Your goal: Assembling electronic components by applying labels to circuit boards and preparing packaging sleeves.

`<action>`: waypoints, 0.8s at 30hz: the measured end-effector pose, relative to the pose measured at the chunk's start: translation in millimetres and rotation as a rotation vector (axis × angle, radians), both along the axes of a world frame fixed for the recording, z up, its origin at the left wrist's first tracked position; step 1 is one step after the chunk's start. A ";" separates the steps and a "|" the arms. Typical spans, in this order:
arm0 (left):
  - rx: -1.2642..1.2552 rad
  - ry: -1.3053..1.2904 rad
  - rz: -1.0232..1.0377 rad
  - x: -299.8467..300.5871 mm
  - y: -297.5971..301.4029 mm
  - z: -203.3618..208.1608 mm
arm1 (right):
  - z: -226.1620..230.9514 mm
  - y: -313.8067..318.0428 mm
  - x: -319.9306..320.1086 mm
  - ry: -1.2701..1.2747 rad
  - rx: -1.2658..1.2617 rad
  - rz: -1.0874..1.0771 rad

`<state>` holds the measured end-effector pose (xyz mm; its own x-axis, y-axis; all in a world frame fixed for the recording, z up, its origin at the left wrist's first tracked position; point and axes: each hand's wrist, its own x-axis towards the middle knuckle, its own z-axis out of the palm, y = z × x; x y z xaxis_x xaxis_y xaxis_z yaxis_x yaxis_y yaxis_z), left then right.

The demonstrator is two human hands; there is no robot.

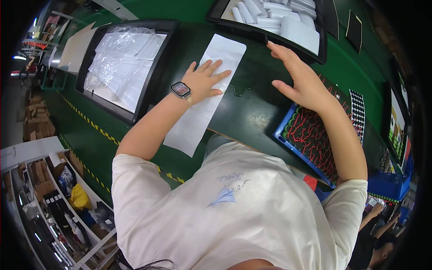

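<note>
A long white paper-like sheet (189, 128) with rounded far corners lies slantwise on the dark table, its near end reaching over the front edge. My left hand (204, 83) rests on it with fingers spread, a watch on the wrist. Held above the table, my right hand (297, 78) has its fingers stretched and thumb apart, with nothing in it. Its fingertips are close to the edge of a black tray (265, 37). Between the hands lies a thin dark squiggle (240, 93), perhaps a piece of cord. Under my right forearm sits a blue tray (294, 150) full of green-ended cylinders with red wires.
At the left, another black tray (150, 76) holds flat white sheets under clear plastic. White rolled or folded pieces (279, 20) fill the far tray. A card of black dots (357, 110) lies at the right. Shelves (67, 193) stand lower left; another person (375, 234) is lower right.
</note>
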<state>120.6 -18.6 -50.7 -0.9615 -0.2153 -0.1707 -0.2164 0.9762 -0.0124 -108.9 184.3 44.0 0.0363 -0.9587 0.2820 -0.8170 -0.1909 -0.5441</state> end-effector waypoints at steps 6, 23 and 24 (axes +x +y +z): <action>0.025 0.050 0.017 -10.4 16.9 -6.1 | -6.7 1.2 -1.2 -0.021 0.017 -0.002; -0.009 0.111 0.089 -8.4 20.9 -7.4 | -57.5 -87.1 -0.6 0.196 0.278 0.071; -0.007 0.110 0.093 -3.2 19.8 -5.9 | -54.5 -86.4 -0.1 0.196 0.280 0.075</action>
